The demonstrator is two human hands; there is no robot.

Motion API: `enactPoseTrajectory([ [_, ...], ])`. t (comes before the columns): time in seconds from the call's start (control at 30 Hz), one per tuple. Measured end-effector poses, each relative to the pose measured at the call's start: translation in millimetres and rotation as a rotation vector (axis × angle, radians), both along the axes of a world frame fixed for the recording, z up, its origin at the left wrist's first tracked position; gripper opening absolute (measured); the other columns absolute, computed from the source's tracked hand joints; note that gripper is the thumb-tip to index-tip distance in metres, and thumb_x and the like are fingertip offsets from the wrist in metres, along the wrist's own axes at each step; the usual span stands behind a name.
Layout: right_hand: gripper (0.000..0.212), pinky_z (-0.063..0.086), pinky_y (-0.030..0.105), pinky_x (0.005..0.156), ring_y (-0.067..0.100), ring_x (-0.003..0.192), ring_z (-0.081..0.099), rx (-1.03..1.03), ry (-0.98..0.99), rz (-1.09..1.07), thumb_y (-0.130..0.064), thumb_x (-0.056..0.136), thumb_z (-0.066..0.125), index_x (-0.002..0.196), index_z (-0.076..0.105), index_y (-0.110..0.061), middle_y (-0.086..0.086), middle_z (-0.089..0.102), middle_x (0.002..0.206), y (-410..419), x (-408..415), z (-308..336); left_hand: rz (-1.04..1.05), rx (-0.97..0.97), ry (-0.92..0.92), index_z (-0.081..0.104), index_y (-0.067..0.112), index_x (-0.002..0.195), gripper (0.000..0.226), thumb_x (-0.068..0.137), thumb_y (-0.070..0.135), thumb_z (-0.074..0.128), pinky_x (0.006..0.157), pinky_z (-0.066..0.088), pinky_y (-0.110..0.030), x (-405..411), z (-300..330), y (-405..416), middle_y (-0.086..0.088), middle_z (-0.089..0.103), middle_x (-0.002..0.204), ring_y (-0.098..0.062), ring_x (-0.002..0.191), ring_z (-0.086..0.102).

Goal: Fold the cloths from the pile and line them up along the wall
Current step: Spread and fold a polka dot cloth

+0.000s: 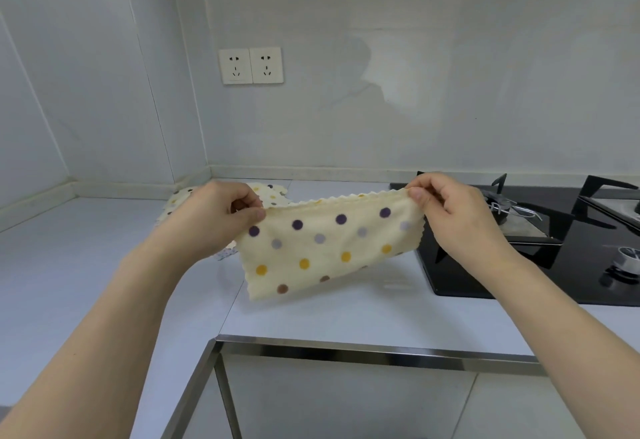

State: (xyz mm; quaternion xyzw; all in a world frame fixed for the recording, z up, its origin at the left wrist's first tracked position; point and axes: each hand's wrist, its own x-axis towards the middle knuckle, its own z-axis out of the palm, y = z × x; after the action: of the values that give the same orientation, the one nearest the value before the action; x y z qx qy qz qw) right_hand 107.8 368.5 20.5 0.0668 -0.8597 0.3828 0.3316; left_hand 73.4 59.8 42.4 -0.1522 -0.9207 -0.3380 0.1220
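I hold a cream cloth (322, 248) with purple, grey, yellow and brown dots up in the air above the white counter (86, 265), stretched between my two hands. My left hand (221, 217) pinches its upper left corner, thumb and curled fingers closed on the fabric, and the cloth runs out to the right of that hand. My right hand (453, 217) pinches the upper right corner the same way, fingers curled round the scalloped top edge, so the cloth hangs to the left of it and below. The top edge runs nearly taut from one hand to the other, the right end a little higher than the left. The cloth looks doubled over, its lower edge drooping toward the counter; I cannot tell whether it touches the surface.

Behind my left hand, farther back on the counter toward the corner of the wall (346, 127), lies the pile of cloths (273, 196), cream with the same dots, mostly hidden by my hand and wrist. On the counter to the right, just beside my right hand, sits a black gas hob (519, 276). On the wall above the counter, over the pile, are two white sockets (251, 65). At the counter's near edge runs a metal rim (346, 348).
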Motion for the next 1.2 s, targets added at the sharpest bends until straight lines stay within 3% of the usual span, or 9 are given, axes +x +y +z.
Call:
enactPoseTrajectory([
  [0.1, 0.013, 0.036, 0.009, 0.064, 0.005, 0.076, 0.051, 0.018, 0.001, -0.072, -0.015, 0.098, 0.049, 0.093, 0.061, -0.016, -0.015, 0.058, 0.081, -0.7, -4.0, 1.4, -0.007, 0.021, 0.011, 0.067, 0.029, 0.080, 0.014, 0.090, 0.020, 0.063, 0.074, 0.050, -0.034, 1.1, 1.0, -1.4, 0.007, 0.070, 0.079, -0.019, 0.080, 0.063],
  [0.17, 0.014, 0.036, 0.013, 0.065, 0.011, 0.079, 0.049, -0.034, -0.056, -0.099, -0.017, 0.099, 0.045, 0.094, 0.059, -0.016, -0.008, 0.058, 0.086, -1.9, -8.2, 0.9, -0.015, 0.035, 0.014, 0.067, 0.029, 0.080, 0.015, 0.090, 0.019, 0.063, 0.072, 0.050, -0.033, 1.7, 0.8, -0.4, 0.007, 0.070, 0.077, -0.020, 0.079, 0.063],
  [0.3, 0.023, 0.037, 0.026, 0.065, 0.014, 0.075, 0.047, -0.465, -0.151, -0.045, -0.018, 0.100, 0.043, 0.081, 0.055, -0.022, -0.003, 0.057, 0.090, -7.8, -16.7, 1.6, -0.036, 0.033, 0.003, 0.066, 0.025, 0.075, 0.014, 0.089, 0.024, 0.065, 0.073, 0.053, -0.043, 2.5, 2.4, 0.6, -0.002, 0.069, 0.075, -0.030, 0.078, 0.063],
  [0.37, 0.024, 0.034, 0.027, 0.060, 0.014, 0.072, 0.047, -0.501, -0.160, -0.054, -0.017, 0.100, 0.044, 0.079, 0.055, -0.022, -0.003, 0.057, 0.087, -9.9, -17.3, 4.4, -0.054, 0.053, -0.011, 0.067, 0.024, 0.076, 0.012, 0.088, 0.024, 0.067, 0.078, 0.053, -0.044, 2.6, 3.5, -1.5, -0.003, 0.071, 0.076, -0.028, 0.077, 0.065],
  [0.6, 0.015, 0.047, 0.035, 0.074, 0.026, 0.084, 0.060, 0.003, -0.087, -0.179, -0.013, 0.096, 0.046, 0.091, 0.061, -0.016, -0.001, 0.061, 0.086, -7.8, -17.7, -3.4, -0.046, -0.008, -0.054, 0.067, 0.024, 0.076, 0.014, 0.089, 0.019, 0.065, 0.063, 0.047, -0.031, -7.1, -5.0, -2.6, -0.002, 0.068, 0.072, -0.015, 0.062, 0.057],
  [0.8, 0.020, 0.047, 0.040, 0.076, 0.029, 0.089, 0.055, 0.399, -0.302, -0.232, -0.007, 0.095, 0.038, 0.102, 0.054, -0.017, 0.007, 0.060, 0.103, -7.2, -56.7, -46.7, 0.009, -0.183, -0.129, 0.066, 0.016, 0.084, 0.011, 0.091, 0.018, 0.058, 0.062, 0.047, -0.027, -32.1, -43.0, 10.9, 0.001, 0.066, 0.081, -0.018, 0.073, 0.060],
  [0.93, 0.021, 0.043, 0.038, 0.071, 0.031, 0.087, 0.054, 0.532, -0.354, -0.206, -0.004, 0.094, 0.037, 0.106, 0.050, -0.015, 0.007, 0.057, 0.105, -11.8, -90.4, -70.4, 0.043, -0.243, -0.190, 0.065, 0.009, 0.089, 0.013, 0.091, 0.013, 0.052, 0.062, 0.044, -0.025, -58.4, -73.8, 13.8, 0.004, 0.063, 0.083, -0.012, 0.072, 0.054],
  [1.07, 0.021, 0.038, 0.036, 0.066, 0.030, 0.083, 0.052, 0.591, -0.349, -0.168, -0.004, 0.094, 0.035, 0.106, 0.049, -0.014, 0.006, 0.055, 0.102, -17.1, -119.7, -77.7, 0.110, -0.314, -0.207, 0.062, 0.014, 0.087, 0.014, 0.090, 0.012, 0.048, 0.068, 0.049, -0.032, -79.1, -86.5, 15.8, 0.003, 0.062, 0.084, -0.017, 0.078, 0.058],
  [1.2, 0.020, 0.036, 0.034, 0.064, 0.030, 0.083, 0.053, 0.636, -0.376, -0.148, -0.004, 0.094, 0.036, 0.103, 0.048, -0.016, 0.005, 0.055, 0.101, -15.5, -136.7, -84.5, 0.192, -0.466, -0.218, 0.058, 0.021, 0.086, 0.010, 0.084, 0.015, 0.050, 0.075, 0.039, -0.032, -86.5, -88.4, 22.4, 0.004, 0.061, 0.089, -0.020, 0.087, 0.054],
])
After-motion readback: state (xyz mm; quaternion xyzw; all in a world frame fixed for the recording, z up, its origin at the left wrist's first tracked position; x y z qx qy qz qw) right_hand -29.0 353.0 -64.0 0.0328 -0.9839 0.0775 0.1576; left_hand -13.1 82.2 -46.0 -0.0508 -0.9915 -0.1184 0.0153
